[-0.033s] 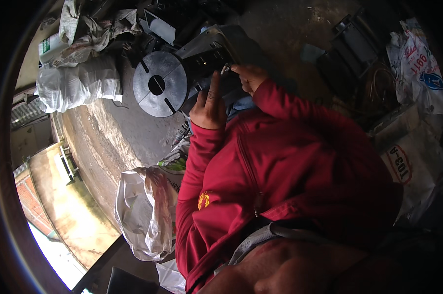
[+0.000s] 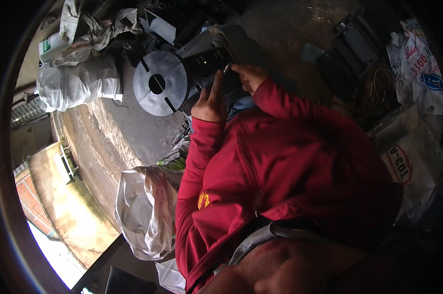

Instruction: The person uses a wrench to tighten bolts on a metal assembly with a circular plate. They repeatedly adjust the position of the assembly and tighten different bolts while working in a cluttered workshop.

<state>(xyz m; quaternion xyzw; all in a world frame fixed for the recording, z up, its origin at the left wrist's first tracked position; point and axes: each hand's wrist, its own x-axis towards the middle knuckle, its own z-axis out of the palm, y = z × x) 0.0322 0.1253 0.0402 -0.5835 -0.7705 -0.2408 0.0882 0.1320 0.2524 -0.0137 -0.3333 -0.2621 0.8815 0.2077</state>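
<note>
The right hand (image 2: 251,77) apparently pinches a small pale piece (image 2: 227,68); the left hand (image 2: 209,107) grasps nothing visible, one finger raised just beside it. This fingertip step calls next for a steady pinch.

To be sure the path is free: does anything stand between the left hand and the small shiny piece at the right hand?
Nothing visible stands between the left hand and the small shiny piece at the right hand; one of the left fingers ends close beside it.
</note>
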